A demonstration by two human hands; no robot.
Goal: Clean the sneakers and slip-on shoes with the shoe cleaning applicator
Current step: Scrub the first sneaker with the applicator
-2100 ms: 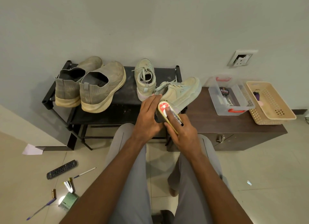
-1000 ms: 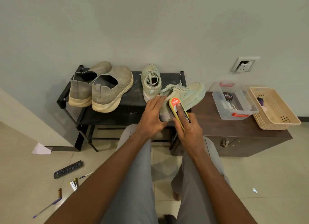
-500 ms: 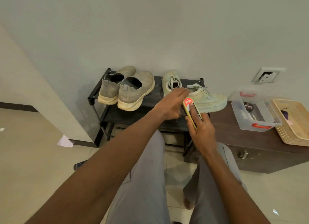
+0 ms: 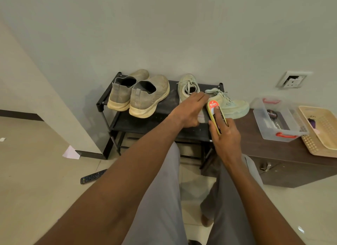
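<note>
A pale green laced sneaker (image 4: 230,106) lies across the right end of the black shoe rack (image 4: 116,123) with its toe to the right. My left hand (image 4: 188,110) grips its heel end. My right hand (image 4: 225,136) holds the yellow shoe cleaning applicator (image 4: 215,115) with a red label against the sneaker's side. The second green sneaker (image 4: 187,86) stands behind my left hand. Two grey slip-on shoes (image 4: 140,96) with cream soles sit on the rack's left half, heels toward me.
A dark wooden cabinet (image 4: 255,149) stands to the right and carries a clear plastic box (image 4: 279,120) with a polish tin and a beige basket (image 4: 321,129). A remote (image 4: 93,176) and a paper scrap (image 4: 71,152) lie on the floor. My knees are below.
The view has swung left and up. The sneaker has been turned so its toe points right, and the applicator has moved along its side.
</note>
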